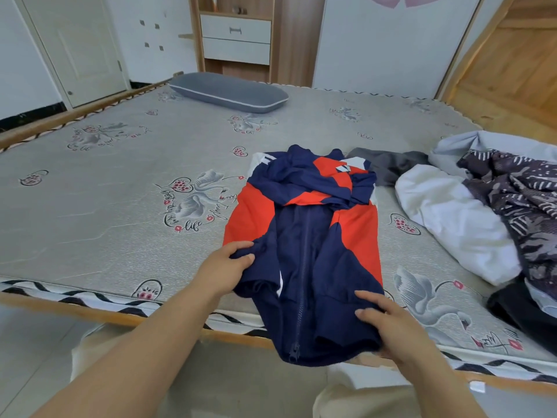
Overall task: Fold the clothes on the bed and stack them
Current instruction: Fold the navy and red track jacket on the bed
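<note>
A navy and red zip jacket (304,236) lies on the bed (120,206), long axis running from collar at the far end to hem overhanging the near edge. The left hand (224,265) pinches its left side fold; the right hand (394,324) holds the hem's right corner, fingers on top, thumb hidden.

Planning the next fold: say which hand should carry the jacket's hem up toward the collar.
Right, probably. The right hand already pinches the jacket at its hem near the bed edge; the left hand holds the side higher up.
</note>
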